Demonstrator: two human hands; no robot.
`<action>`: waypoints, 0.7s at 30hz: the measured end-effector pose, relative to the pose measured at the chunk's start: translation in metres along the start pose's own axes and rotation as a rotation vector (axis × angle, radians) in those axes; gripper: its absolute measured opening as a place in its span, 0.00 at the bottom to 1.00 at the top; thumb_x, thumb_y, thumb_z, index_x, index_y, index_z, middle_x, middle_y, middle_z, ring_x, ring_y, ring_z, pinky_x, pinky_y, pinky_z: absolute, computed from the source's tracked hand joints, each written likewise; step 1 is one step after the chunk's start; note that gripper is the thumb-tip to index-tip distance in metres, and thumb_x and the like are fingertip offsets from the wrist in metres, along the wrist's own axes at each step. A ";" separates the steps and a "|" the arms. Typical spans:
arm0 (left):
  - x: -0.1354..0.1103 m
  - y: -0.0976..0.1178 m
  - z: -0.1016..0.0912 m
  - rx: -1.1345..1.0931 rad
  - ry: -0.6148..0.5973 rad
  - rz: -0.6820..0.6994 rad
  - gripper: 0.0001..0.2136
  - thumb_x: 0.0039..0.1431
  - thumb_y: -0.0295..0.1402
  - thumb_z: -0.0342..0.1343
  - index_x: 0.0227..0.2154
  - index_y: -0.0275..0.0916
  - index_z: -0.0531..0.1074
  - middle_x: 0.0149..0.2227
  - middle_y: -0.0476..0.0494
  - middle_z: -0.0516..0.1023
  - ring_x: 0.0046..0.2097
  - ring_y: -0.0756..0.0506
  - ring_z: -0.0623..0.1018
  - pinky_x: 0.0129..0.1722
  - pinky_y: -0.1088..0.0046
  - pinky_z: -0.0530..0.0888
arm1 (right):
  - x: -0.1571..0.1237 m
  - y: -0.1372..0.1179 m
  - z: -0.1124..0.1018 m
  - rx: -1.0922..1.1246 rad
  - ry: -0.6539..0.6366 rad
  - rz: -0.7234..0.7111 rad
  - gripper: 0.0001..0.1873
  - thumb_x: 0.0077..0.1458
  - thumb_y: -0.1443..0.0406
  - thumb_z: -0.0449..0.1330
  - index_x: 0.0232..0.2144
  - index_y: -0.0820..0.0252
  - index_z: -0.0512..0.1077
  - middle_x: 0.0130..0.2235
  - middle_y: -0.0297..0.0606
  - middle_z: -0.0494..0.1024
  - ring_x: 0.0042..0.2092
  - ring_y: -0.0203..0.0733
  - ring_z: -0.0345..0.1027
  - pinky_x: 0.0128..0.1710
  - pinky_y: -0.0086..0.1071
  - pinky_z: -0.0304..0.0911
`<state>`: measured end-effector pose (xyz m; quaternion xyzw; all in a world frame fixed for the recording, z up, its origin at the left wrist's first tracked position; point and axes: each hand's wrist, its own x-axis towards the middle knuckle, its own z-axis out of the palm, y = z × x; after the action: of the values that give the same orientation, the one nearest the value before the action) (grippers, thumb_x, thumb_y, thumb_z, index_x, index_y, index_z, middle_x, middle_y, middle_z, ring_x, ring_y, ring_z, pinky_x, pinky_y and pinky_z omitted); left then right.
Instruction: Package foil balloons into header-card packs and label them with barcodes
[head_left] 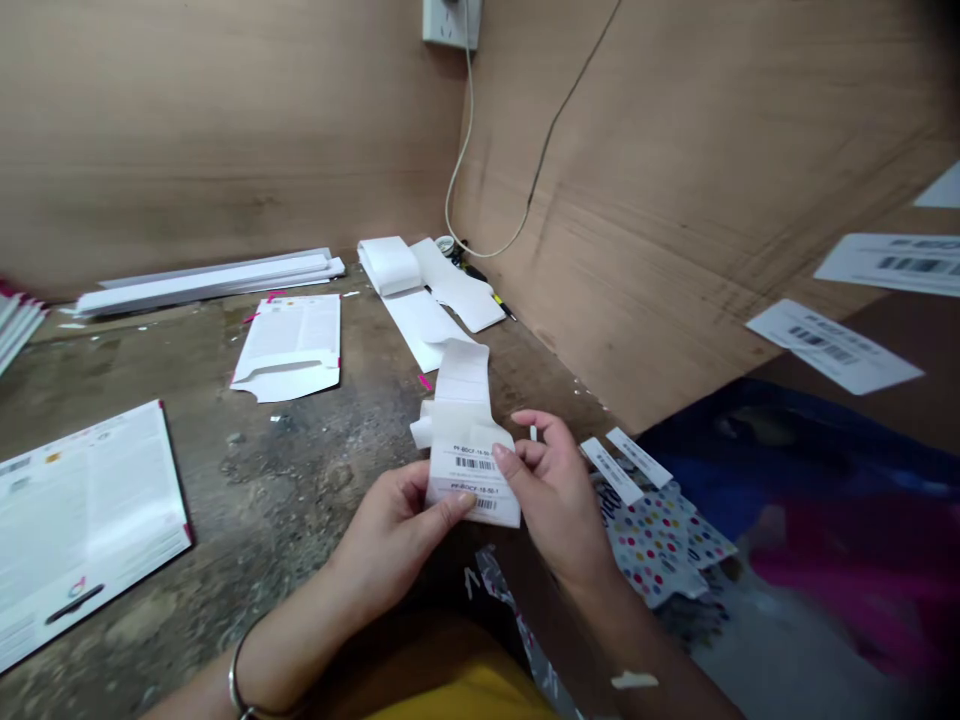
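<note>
A folded strip of white barcode labels (471, 450) is held over the near edge of the worn table (247, 470). My left hand (397, 535) pinches its lower left edge, thumb lying across the bottom label. My right hand (555, 490) grips its right side, with a finger on the label face. The strip's upper end (463, 370) curls back toward a longer run of label backing (424, 285) by the corner. A bracelet is on my left wrist.
Flat printed cartons lie at the left (82, 520) and middle (292, 345), with long white strips (210, 280) along the back wall. Two small labels (626, 465) rest on polka-dot bags (660, 540) to the right. Barcode sheets (832, 345) sit on a right ledge. A cable (457, 170) hangs from a wall socket.
</note>
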<state>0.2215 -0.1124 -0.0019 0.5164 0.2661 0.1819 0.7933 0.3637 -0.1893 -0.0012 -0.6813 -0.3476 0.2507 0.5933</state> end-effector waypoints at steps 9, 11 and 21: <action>0.002 0.006 -0.006 0.176 0.003 0.036 0.13 0.56 0.40 0.56 0.34 0.33 0.75 0.34 0.43 0.80 0.36 0.45 0.76 0.39 0.70 0.72 | 0.006 -0.009 -0.013 -0.441 -0.338 -0.649 0.14 0.54 0.67 0.61 0.45 0.54 0.74 0.46 0.40 0.77 0.53 0.48 0.64 0.52 0.44 0.64; 0.001 0.009 -0.008 0.210 -0.054 0.045 0.14 0.57 0.40 0.54 0.36 0.34 0.76 0.34 0.44 0.79 0.37 0.45 0.75 0.40 0.71 0.71 | 0.006 -0.006 -0.011 -0.347 -0.346 -0.526 0.11 0.55 0.67 0.61 0.42 0.55 0.75 0.41 0.39 0.78 0.47 0.45 0.70 0.46 0.39 0.67; 0.004 0.004 -0.006 0.408 -0.040 0.077 0.11 0.58 0.36 0.52 0.34 0.34 0.75 0.32 0.45 0.78 0.35 0.46 0.74 0.36 0.73 0.70 | -0.008 0.007 0.003 -0.182 -0.160 -0.298 0.06 0.57 0.65 0.59 0.32 0.57 0.77 0.34 0.36 0.78 0.37 0.40 0.72 0.38 0.32 0.66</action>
<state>0.2215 -0.1044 -0.0015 0.6797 0.2617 0.1442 0.6699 0.3574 -0.1939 -0.0089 -0.6509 -0.5121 0.1812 0.5303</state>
